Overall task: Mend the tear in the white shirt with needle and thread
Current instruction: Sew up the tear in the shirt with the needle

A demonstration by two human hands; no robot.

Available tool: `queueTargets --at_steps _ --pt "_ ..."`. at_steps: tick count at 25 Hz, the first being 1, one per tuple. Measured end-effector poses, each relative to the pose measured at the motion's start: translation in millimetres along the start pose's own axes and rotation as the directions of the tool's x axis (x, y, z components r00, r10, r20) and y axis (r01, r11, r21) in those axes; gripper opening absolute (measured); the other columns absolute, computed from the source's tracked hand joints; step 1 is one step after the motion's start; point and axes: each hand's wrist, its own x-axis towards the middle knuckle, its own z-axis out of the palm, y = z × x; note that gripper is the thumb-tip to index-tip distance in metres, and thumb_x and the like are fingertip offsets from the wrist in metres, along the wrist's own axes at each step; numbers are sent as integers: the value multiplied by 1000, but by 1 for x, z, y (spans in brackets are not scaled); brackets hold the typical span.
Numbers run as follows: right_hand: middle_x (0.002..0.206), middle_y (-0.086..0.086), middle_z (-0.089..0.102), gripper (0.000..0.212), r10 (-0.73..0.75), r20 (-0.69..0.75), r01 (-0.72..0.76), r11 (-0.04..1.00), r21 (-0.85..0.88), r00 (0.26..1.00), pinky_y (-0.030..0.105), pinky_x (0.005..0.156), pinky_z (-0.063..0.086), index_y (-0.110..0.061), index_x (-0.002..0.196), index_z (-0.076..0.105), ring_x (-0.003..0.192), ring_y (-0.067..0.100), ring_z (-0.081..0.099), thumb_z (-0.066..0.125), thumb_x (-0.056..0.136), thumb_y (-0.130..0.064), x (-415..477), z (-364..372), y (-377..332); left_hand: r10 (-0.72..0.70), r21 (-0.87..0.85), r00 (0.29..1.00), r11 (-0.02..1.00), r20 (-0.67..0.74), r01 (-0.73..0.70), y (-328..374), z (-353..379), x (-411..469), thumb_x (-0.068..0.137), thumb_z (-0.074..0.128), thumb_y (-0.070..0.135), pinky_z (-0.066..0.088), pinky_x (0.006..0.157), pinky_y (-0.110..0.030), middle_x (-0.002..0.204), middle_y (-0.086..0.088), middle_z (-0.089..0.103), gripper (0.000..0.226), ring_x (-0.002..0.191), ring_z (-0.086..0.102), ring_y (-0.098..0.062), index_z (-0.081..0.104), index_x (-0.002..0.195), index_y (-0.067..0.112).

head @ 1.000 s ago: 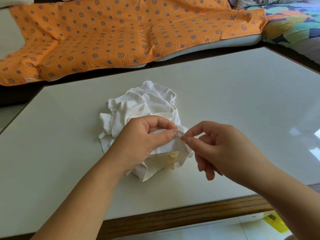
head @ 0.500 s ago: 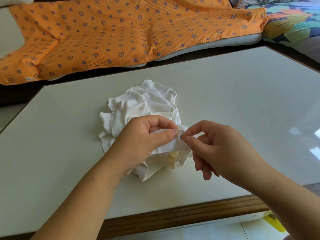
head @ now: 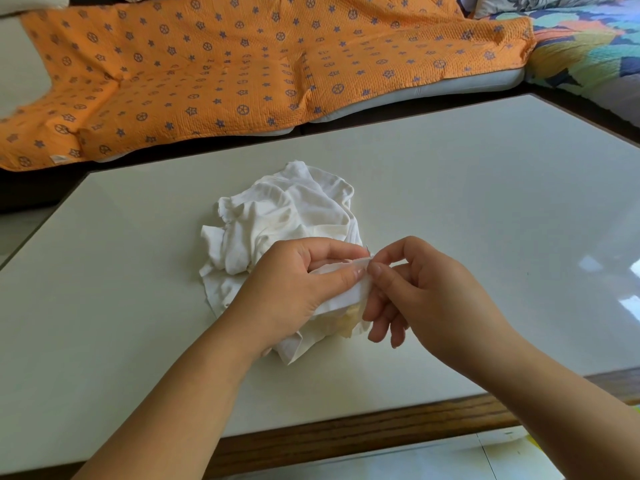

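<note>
A crumpled white shirt point(head: 284, 216) lies on the white table point(head: 467, 209) in the middle of the view. My left hand point(head: 294, 289) grips a raised fold of the shirt between thumb and curled fingers. My right hand point(head: 422, 292) meets that fold from the right, thumb and forefinger pinching at its edge. A thin dark needle point(head: 367, 250) pokes up just above the pinch. No thread can be made out.
An orange patterned blanket point(head: 242, 71) covers a cushion beyond the table's far edge. A multicoloured quilt point(head: 588, 46) lies at the back right. The table's wooden front rim point(head: 363, 434) runs below my forearms, with a yellow object point(head: 635, 410) at the lower right.
My right hand has moved left, closing onto the fold held by my left hand; its thumb and forefinger now pinch right at the cloth edge. The shirt stays in place.
</note>
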Motion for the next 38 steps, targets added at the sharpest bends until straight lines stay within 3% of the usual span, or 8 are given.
queueTargets --at_steps 9,16,18,20,22,27,31,38 --pt "70 17 71 14 101 88 -123 946 301 991 36 53 56 -5 103 49 63 37 70 47 102 -19 6 0 -2 85 251 996 964 9 -84 1 4 -2 88 71 22 42 81 0 89 30 72 25 92 64 16 72 86 47" --pt "72 -3 67 13 34 -233 -73 984 -162 972 21 46 42 -20 88 55 44 2 57 52 98 -29 24 -17 4 32 251 995 966 91 -54 -2 2 -2 90 70 24 41 76 2 90 30 72 14 90 62 17 77 90 37" --pt "87 2 72 13 128 -224 -86 979 187 966 20 46 45 -15 89 56 50 7 61 52 99 -23 33 -29 2 7 250 995 968 98 -31 -3 1 -1 91 69 26 44 78 -1 92 30 72 12 91 62 17 77 93 35" --pt "88 14 74 15 197 -28 -134 757 640 980 23 50 53 -8 91 52 59 18 68 45 103 -14 37 -33 -2 -20 233 993 972 116 -7 -4 -1 0 90 70 28 48 85 -8 93 28 73 11 93 63 14 78 95 33" --pt "85 20 72 18 166 23 -124 627 769 986 31 68 61 -3 92 50 78 29 74 39 104 -10 45 -32 0 -41 202 986 979 162 7 -5 -4 1 89 70 27 47 91 -14 96 24 74 11 97 64 11 79 94 32" --pt "84 -1 75 11 6 -372 43 992 123 928 30 84 55 -18 94 48 88 11 71 41 103 -20 65 -28 26 -69 21 948 998 312 66 -8 -13 1 81 72 27 49 88 -14 97 9 76 13 101 68 -2 78 91 23" --pt "90 -8 70 9 -146 -365 58 969 -241 920 16 64 41 -18 97 44 89 4 63 38 103 -21 66 -27 40 -99 -287 936 936 338 203 -14 -30 5 72 82 19 54 73 -19 85 1 75 10 84 71 -10 80 82 21" --pt "93 -1 66 10 -160 -294 10 891 -454 942 30 62 42 -17 95 41 85 23 59 35 102 -16 69 -34 61 -13 -739 964 639 267 213 -22 -54 9 45 99 28 60 79 -35 100 -12 72 57 89 73 -23 77 95 11"
